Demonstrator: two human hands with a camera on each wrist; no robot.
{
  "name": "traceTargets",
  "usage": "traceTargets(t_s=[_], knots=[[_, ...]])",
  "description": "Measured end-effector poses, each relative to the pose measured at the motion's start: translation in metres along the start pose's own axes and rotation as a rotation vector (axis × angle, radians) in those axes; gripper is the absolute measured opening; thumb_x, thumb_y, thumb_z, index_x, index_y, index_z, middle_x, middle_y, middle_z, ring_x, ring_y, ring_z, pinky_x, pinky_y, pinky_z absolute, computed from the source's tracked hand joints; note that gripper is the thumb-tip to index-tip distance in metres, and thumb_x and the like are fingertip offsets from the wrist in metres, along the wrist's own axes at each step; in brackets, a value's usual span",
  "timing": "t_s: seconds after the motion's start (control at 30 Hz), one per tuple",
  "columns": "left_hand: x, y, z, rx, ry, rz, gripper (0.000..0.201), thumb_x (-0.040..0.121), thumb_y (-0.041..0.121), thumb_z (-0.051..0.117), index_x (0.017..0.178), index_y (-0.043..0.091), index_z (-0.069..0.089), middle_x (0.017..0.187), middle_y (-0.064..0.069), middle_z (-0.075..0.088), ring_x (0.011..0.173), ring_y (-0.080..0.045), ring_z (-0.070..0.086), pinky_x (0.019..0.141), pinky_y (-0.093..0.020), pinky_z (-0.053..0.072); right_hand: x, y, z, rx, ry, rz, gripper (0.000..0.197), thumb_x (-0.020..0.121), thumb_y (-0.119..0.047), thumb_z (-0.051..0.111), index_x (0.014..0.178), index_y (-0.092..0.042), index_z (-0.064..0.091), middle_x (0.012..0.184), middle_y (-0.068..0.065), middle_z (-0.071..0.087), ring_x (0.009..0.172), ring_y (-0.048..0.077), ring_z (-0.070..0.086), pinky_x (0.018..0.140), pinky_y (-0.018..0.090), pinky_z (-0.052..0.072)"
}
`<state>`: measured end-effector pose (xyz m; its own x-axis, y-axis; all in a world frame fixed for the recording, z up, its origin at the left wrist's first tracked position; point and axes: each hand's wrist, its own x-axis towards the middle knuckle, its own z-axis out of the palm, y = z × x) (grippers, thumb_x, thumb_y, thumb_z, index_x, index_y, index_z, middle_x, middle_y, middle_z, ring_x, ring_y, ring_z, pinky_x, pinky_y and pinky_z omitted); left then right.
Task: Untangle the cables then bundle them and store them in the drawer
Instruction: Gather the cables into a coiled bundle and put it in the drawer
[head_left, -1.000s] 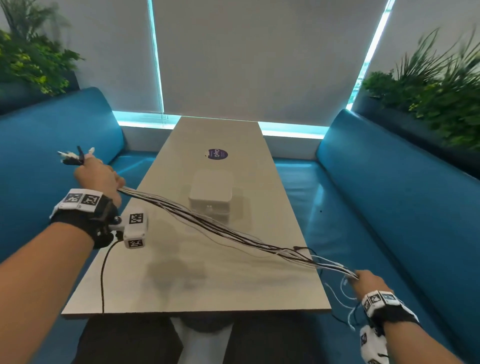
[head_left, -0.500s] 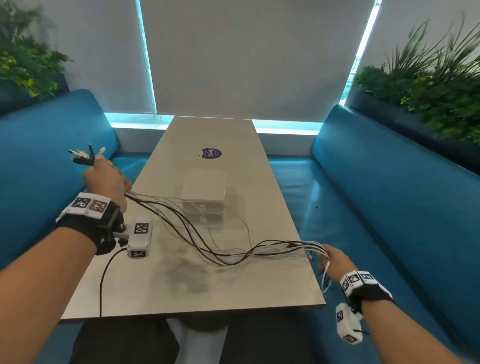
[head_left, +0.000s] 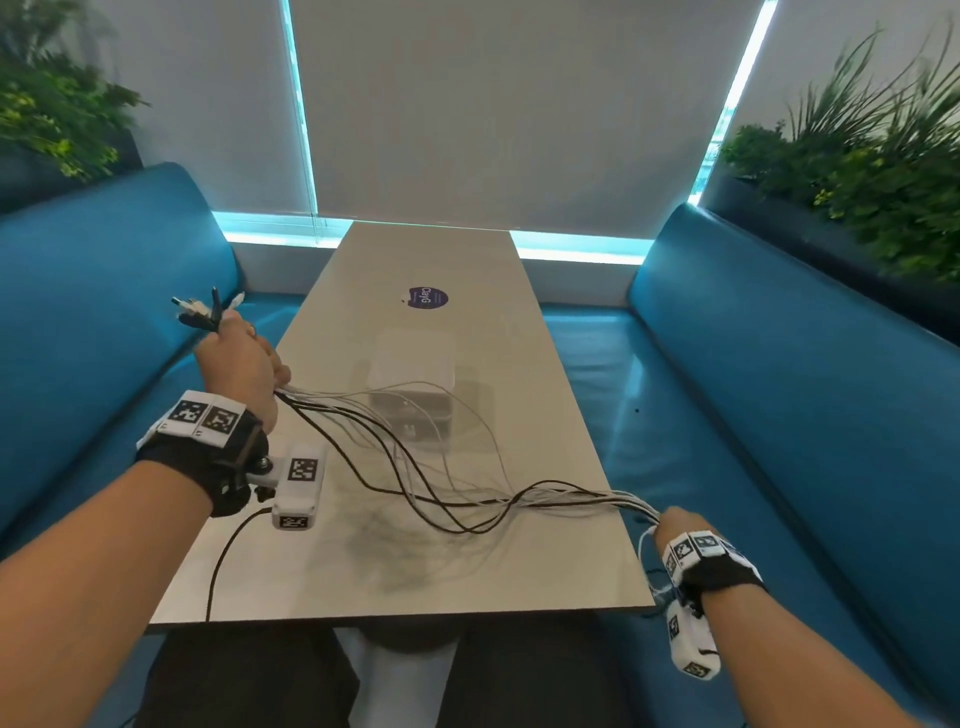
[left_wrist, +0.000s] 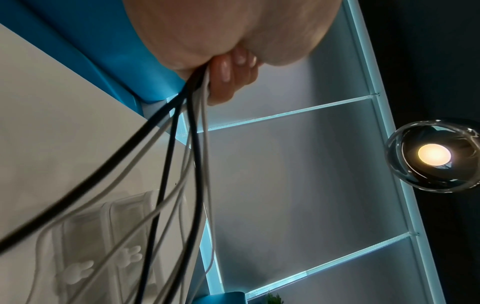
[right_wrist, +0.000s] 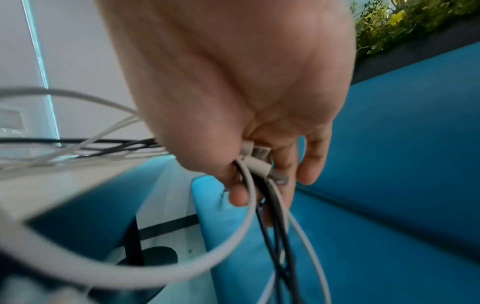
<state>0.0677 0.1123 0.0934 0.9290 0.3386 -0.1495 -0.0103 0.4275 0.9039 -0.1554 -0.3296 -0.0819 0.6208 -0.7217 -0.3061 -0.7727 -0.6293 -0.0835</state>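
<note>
Cables (head_left: 447, 499) sag between left hand (head_left: 236, 364) and right hand (head_left: 675, 525), both clenched round them; table (head_left: 415, 587) sticker (head_left: 428, 298) reads "ClayG".

Café or office lounge booth.
2 blue padded benches (head_left: 779, 364) flank the hands, a long table (head_left: 415, 582) runs between them, planters (head_left: 857, 171) sit behind, a pendant lamp (left_wrist: 433, 154) hangs overhead.

Bare forearms are seen, no sleeves. A black fabric wrist strap (head_left: 208, 467) topped by white blocks printed with black square markers is worn on the left wrist, a matching black strap (head_left: 719, 571) on the right. A small white box camera (head_left: 298, 486) with a trailing black lead is mounted beside the left strap, another white camera (head_left: 691, 644) under the right. Dark trousers (head_left: 249, 680) are worn.
</note>
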Motion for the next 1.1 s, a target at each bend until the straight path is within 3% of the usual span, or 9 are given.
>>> traceTargets(t_s=[0.1, 0.23, 0.37, 0.5, 0.63, 0.73, 0.83, 0.97, 1.1], knots=[[-0.003, -0.001, 0.001, 0.001, -0.023, 0.01, 0.038, 0.103, 0.038, 0.04, 0.068, 0.024, 0.037, 0.046, 0.009, 0.028, 0.038, -0.009, 0.022, 0.042, -0.02, 0.018, -0.002, 0.006, -0.002, -0.022, 0.007, 0.062, 0.021, 0.087, -0.029, 0.066, 0.075, -0.017, 0.055, 0.089, 0.008, 0.066, 0.084, 0.029, 0.064, 0.077, 0.033, 0.053], [-0.011, 0.001, 0.005, -0.005, -0.068, 0.033, 0.038, 0.104, 0.034, 0.038, 0.068, 0.023, 0.036, 0.043, 0.01, 0.028, 0.036, -0.009, 0.023, 0.041, -0.018, 0.019, -0.009, 0.006, -0.019, -0.076, -0.092, 0.066, 0.044, 0.071, -0.031, 0.085, 0.101, -0.007, 0.063, 0.094, 0.011, 0.069, 0.085, 0.028, 0.066, 0.066, 0.029, 0.047], [-0.02, 0.002, 0.011, -0.011, -0.121, 0.052, 0.038, 0.104, 0.032, 0.038, 0.067, 0.023, 0.035, 0.042, 0.011, 0.028, 0.035, -0.008, 0.023, 0.041, -0.017, 0.019, -0.025, 0.002, -0.051, -0.22, -0.148, -0.002, 0.042, 0.054, -0.036, 0.093, 0.071, -0.017, 0.06, 0.079, 0.002, 0.069, 0.072, 0.02, 0.066, 0.064, 0.025, 0.05], [-0.03, 0.004, 0.017, -0.022, -0.165, 0.055, 0.038, 0.105, 0.032, 0.038, 0.068, 0.022, 0.035, 0.043, 0.012, 0.03, 0.036, -0.007, 0.024, 0.041, -0.017, 0.02, -0.037, -0.016, -0.084, -0.303, -0.15, -0.037, 0.049, 0.043, -0.049, 0.094, 0.069, -0.02, 0.064, 0.081, -0.006, 0.07, 0.074, 0.013, 0.067, 0.07, 0.027, 0.053], [-0.036, 0.008, 0.019, 0.012, -0.19, 0.058, 0.041, 0.104, 0.035, 0.039, 0.066, 0.022, 0.035, 0.043, 0.012, 0.031, 0.036, -0.007, 0.027, 0.042, -0.018, 0.022, -0.044, -0.04, -0.105, -0.349, -0.114, -0.094, 0.07, 0.043, -0.063, 0.09, 0.096, -0.022, 0.069, 0.094, -0.003, 0.067, 0.084, 0.017, 0.066, 0.07, 0.027, 0.052], [-0.039, 0.009, 0.017, 0.022, -0.203, 0.064, 0.04, 0.104, 0.035, 0.04, 0.066, 0.023, 0.036, 0.044, 0.012, 0.031, 0.037, -0.008, 0.027, 0.042, -0.02, 0.023, -0.045, -0.053, -0.115, -0.303, -0.008, -0.146, 0.072, 0.053, -0.053, 0.09, 0.11, -0.019, 0.064, 0.115, 0.005, 0.066, 0.097, 0.024, 0.066, 0.079, 0.032, 0.055], [-0.041, 0.008, 0.013, 0.033, -0.213, 0.064, 0.04, 0.104, 0.035, 0.04, 0.066, 0.023, 0.037, 0.046, 0.01, 0.031, 0.038, -0.008, 0.027, 0.041, -0.019, 0.023, -0.049, -0.077, -0.121, -0.294, 0.017, -0.303, 0.056, 0.078, -0.027, 0.076, 0.128, -0.018, 0.054, 0.125, 0.004, 0.063, 0.112, 0.024, 0.061, 0.09, 0.032, 0.05], [-0.044, 0.002, 0.013, 0.04, -0.216, 0.063, 0.038, 0.104, 0.034, 0.04, 0.069, 0.022, 0.037, 0.049, 0.008, 0.031, 0.038, -0.009, 0.026, 0.041, -0.018, 0.023, -0.073, -0.133, -0.128, -0.014, 0.048, -0.628, 0.054, 0.087, -0.009, 0.054, 0.138, -0.024, 0.047, 0.128, -0.001, 0.056, 0.12, 0.019, 0.055, 0.102, 0.032, 0.043], [-0.049, -0.004, 0.014, 0.039, -0.256, 0.043, 0.037, 0.105, 0.033, 0.039, 0.069, 0.023, 0.036, 0.048, 0.01, 0.029, 0.039, -0.008, 0.023, 0.04, -0.019, 0.021, -0.143, -0.204, -0.136, 0.389, 0.297, -1.093, 0.049, 0.091, -0.038, 0.065, 0.134, -0.019, 0.053, 0.128, -0.003, 0.053, 0.116, 0.008, 0.052, 0.101, 0.027, 0.044]])
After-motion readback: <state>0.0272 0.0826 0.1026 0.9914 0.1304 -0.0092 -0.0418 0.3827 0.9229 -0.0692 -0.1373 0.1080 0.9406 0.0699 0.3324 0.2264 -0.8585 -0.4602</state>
